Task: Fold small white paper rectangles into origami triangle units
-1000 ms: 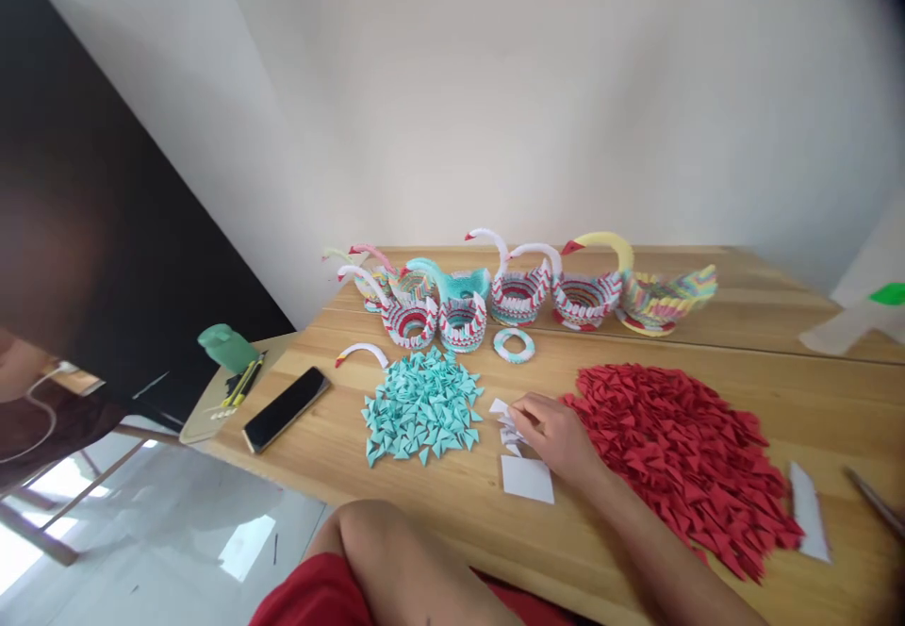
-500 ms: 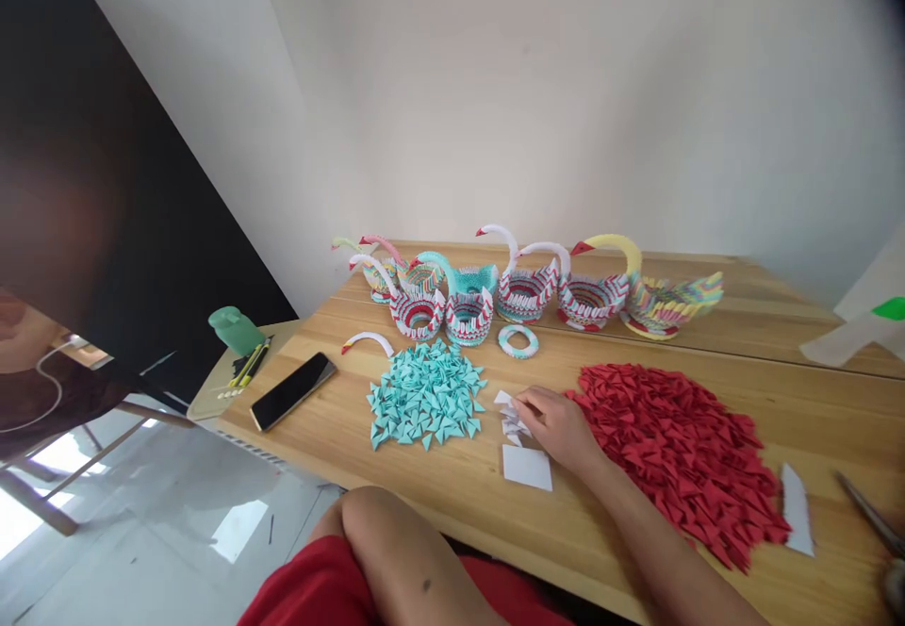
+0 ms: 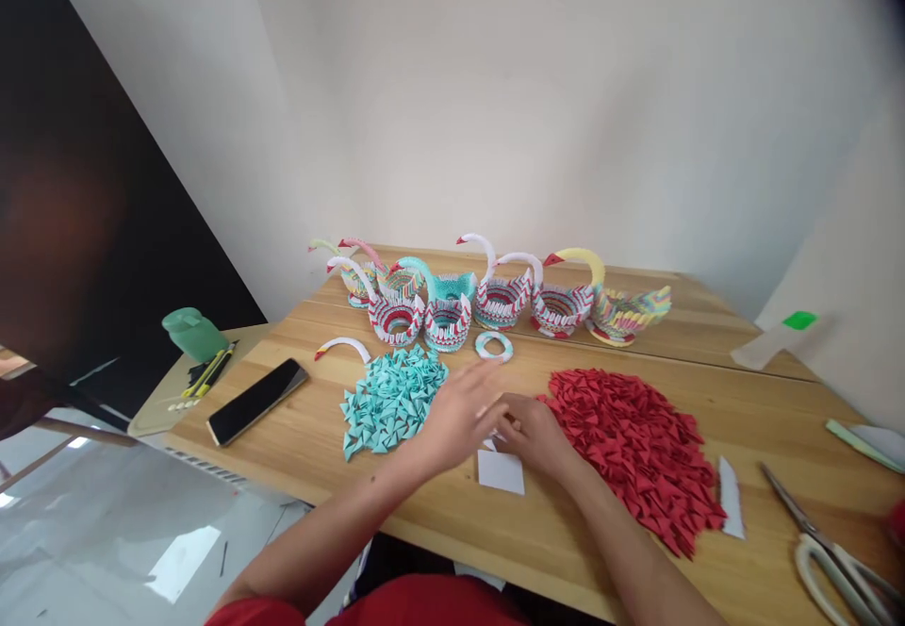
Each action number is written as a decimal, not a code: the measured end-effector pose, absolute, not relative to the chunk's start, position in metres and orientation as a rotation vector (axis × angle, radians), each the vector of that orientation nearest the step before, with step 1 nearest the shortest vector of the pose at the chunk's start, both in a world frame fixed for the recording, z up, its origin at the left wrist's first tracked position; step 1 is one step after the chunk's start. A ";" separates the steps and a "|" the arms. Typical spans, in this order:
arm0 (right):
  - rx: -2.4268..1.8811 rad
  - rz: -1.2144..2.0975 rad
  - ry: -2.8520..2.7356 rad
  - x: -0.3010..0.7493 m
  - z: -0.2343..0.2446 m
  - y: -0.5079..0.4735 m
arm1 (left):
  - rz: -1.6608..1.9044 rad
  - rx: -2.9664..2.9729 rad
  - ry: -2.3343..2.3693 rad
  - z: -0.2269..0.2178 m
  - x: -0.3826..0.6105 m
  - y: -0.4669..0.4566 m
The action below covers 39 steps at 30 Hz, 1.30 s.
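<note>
Both my hands meet over a few small white paper pieces (image 3: 501, 470) near the front of the wooden table (image 3: 764, 400). My left hand (image 3: 456, 414) is blurred by motion, its fingers stretched out flat toward the right hand. My right hand (image 3: 541, 433) rests on the table with its fingers curled over the small white folded pieces; what it pinches is hidden. A heap of teal folded triangles (image 3: 388, 398) lies left of the hands, and a larger heap of red folded triangles (image 3: 629, 442) lies to the right.
A row of folded-paper swans (image 3: 495, 296) stands at the back by the wall, with a loose swan neck (image 3: 341, 347) and a small paper ring (image 3: 493, 346) in front. A black phone (image 3: 255, 401) lies at left. Scissors (image 3: 824, 541) and a paper strip (image 3: 730, 510) lie at right.
My left hand has come up from below the table to join the right hand over the white pieces. The view has shifted right, and the scissors now show.
</note>
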State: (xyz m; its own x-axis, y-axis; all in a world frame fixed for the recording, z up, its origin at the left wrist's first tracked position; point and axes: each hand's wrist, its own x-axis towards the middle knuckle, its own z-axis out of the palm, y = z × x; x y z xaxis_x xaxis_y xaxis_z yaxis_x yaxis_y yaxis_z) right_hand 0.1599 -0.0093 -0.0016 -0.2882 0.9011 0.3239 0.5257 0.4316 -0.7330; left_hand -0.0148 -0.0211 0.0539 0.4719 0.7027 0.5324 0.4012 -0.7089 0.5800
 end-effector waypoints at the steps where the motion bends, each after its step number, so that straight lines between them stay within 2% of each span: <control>1: -1.182 0.638 -2.014 0.161 -0.001 -0.009 | 1.104 2.236 1.007 0.045 -0.020 -0.010; 5: -1.206 0.690 -1.940 0.166 0.005 -0.007 | 0.970 1.758 1.069 0.020 -0.030 0.019; 9: -1.230 0.740 -1.823 0.173 0.008 -0.005 | 0.826 1.598 1.056 0.016 -0.019 0.027; 15: -1.251 0.732 -1.794 0.178 0.010 -0.005 | 0.814 1.473 0.995 0.022 0.001 0.026; 22: -1.215 0.921 -1.631 0.180 0.010 -0.002 | 0.842 1.416 0.990 0.016 0.006 0.023; 29: -1.286 0.830 -1.679 0.174 0.012 -0.006 | 0.779 1.307 0.905 0.011 0.005 0.018; 39: -1.134 1.269 -1.241 0.172 0.011 -0.004 | 0.893 1.115 0.792 0.014 -0.002 0.015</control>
State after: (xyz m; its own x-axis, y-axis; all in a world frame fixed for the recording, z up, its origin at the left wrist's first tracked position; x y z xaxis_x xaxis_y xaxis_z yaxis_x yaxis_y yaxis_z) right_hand 0.1724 -0.0044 0.0109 -0.0726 0.9972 0.0168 -0.0395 0.0139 -0.9991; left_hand -0.0021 0.0145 0.0139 0.4326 0.8973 -0.0876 -0.1934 0.1873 0.9631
